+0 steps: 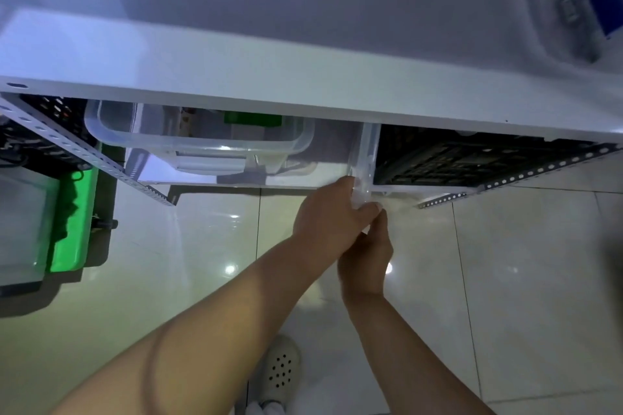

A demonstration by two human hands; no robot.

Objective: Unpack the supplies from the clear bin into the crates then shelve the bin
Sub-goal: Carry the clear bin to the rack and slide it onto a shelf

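Fingers of both hands close on one edge of a clear bin standing on its side in the lower shelf. The left hand grips the rim from the 9 o'clock side; the right hand pinches it from below, at 6 o'clock. The bin's long axis runs from the hands toward 12 o'clock, back into the shelf, so the coming push looks to be straight ahead. Both hands are equally near. Its slot is tight: a black crate sits just beside it at 3 o'clock, and a second clear tub holding something green lies at 9 o'clock. A white upper board overhangs everything. Underfoot is glossy tile floor; a green tray rests well off at 9 o'clock.
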